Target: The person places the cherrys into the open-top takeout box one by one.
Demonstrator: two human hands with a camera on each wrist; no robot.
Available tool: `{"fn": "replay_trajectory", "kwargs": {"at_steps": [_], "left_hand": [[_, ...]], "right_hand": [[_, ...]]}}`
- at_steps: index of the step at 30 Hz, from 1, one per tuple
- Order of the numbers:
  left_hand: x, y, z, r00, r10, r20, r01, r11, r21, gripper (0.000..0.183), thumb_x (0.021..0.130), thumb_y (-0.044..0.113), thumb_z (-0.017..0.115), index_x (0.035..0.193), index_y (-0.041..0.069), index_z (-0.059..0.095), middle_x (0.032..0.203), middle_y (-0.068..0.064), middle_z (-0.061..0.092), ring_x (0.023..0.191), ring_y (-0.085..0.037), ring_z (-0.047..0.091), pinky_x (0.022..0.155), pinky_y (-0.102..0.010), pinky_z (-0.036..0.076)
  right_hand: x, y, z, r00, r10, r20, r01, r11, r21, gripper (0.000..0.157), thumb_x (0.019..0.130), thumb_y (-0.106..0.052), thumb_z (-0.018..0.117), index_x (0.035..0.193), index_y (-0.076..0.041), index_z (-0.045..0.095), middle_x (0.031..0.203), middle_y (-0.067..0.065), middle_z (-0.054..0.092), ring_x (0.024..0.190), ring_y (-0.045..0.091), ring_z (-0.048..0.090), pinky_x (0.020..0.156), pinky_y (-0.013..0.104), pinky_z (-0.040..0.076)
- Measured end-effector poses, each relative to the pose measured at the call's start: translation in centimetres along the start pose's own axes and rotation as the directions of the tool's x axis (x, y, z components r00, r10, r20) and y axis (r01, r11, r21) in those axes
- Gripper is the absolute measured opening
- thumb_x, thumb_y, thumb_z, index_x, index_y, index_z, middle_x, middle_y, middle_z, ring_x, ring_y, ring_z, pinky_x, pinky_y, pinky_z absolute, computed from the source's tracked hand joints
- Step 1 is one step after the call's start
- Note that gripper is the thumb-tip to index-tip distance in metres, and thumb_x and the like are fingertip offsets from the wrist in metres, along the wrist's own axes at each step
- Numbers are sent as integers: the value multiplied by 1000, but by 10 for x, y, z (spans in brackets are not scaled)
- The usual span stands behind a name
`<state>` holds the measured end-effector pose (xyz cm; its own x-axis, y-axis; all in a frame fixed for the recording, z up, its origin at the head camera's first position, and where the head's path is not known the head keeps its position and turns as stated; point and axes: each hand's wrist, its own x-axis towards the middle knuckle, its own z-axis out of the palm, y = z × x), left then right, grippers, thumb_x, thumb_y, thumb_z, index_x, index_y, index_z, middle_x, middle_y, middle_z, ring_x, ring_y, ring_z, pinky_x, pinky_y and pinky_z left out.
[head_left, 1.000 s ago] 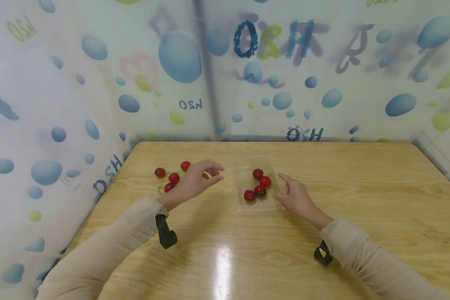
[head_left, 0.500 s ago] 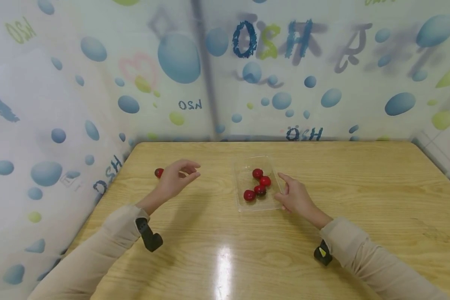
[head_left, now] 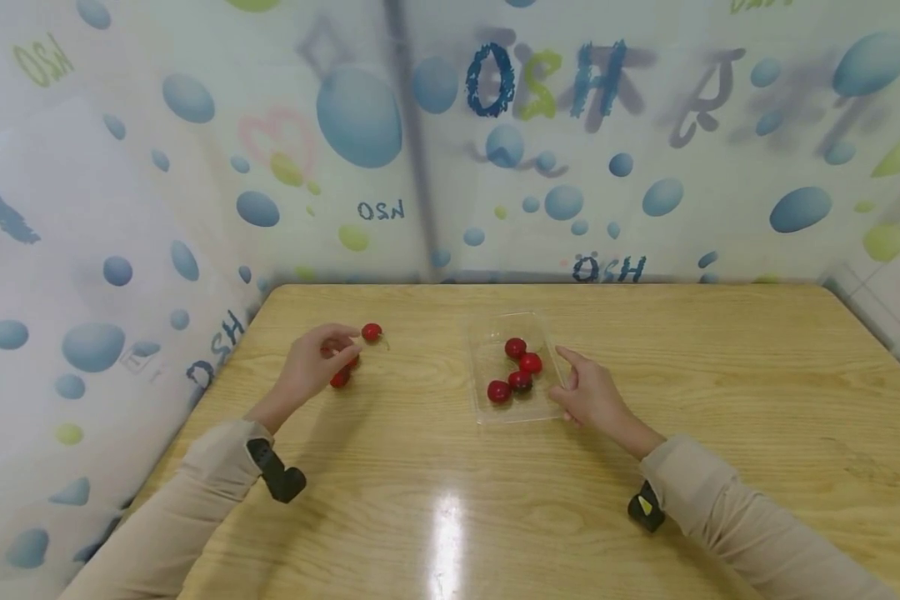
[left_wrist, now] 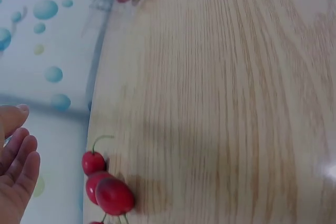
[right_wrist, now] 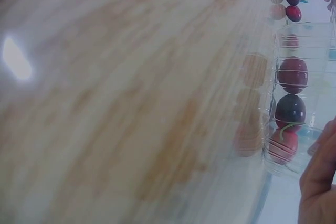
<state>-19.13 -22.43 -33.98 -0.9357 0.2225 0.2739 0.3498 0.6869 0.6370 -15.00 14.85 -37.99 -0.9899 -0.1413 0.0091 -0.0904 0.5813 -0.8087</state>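
My left hand (head_left: 311,358) hovers over a small group of red cherries (head_left: 340,379) at the table's left, its fingers bent loosely with nothing between them. It hides part of that group; another cherry (head_left: 372,332) with a green stem lies just beyond the fingertips. In the left wrist view, the fingers (left_wrist: 23,166) stand apart from the cherries (left_wrist: 114,196). At the right side of a clear plastic box (head_left: 487,412), my right hand (head_left: 596,396) holds the rim, thumb over the edge and index finger stretched along the outside. Several cherries (head_left: 520,381) lie inside the box.
The wooden table (head_left: 720,358) runs back to a wall (head_left: 645,133) printed with blue drops and letters. A second patterned wall (head_left: 82,292) borders the left side. A bright light reflection falls on the tabletop near its front.
My left hand has moved left from beside the box to over the loose cherries, uncovering the cherry with the stem. My right hand and the box have stayed in place.
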Motion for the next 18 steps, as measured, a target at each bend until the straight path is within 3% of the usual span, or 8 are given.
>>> {"fn": "replay_trajectory", "kwargs": {"at_steps": [11,18], "left_hand": [[-9,-28,-14,998,-57,10,56,997,45,25,86,11,58,107,-3,58,92,-16,60,83,-28,57,74,-42,47],[-16,-40,-20,995,-100,21,99,994,54,25,85,13,61,104,-3,60,97,-17,61,84,-29,58,66,-34,48]], "right_hand": [[0,1,2,1000,2,-1,-2,1000,-7,65,74,1,56,134,4,31,56,6,44,32,11,45,34,26,39],[0,0,1,1000,3,4,-3,1000,-4,65,74,1,57,134,4,31,56,6,45,32,11,45,34,26,39]]}}
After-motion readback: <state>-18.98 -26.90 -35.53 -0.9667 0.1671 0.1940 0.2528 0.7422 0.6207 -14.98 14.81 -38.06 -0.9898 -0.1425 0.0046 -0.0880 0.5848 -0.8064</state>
